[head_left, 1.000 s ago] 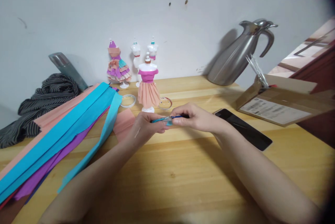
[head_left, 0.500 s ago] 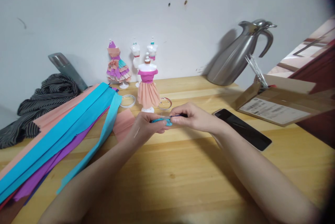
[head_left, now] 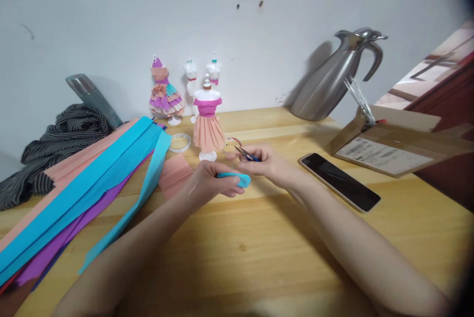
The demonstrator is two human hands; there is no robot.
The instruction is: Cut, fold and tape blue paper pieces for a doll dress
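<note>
While the box (head_left: 403, 137) holds white sticks (head_left: 360, 99), the left hand (head_left: 210, 179) grips blue paper (head_left: 243, 179) — the right hand (head_left: 272, 165), scissors (head_left: 249, 156).

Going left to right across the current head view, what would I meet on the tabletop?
Striped cloth → ruffled dress on its stand → peach-skirted dress on its stand → scissors in the right hand → phone → cardboard box.

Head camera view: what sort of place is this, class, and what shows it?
Probably a craft table, judging by the scissors in the right hand, the coloured strips and the small dressed mannequin.
</note>
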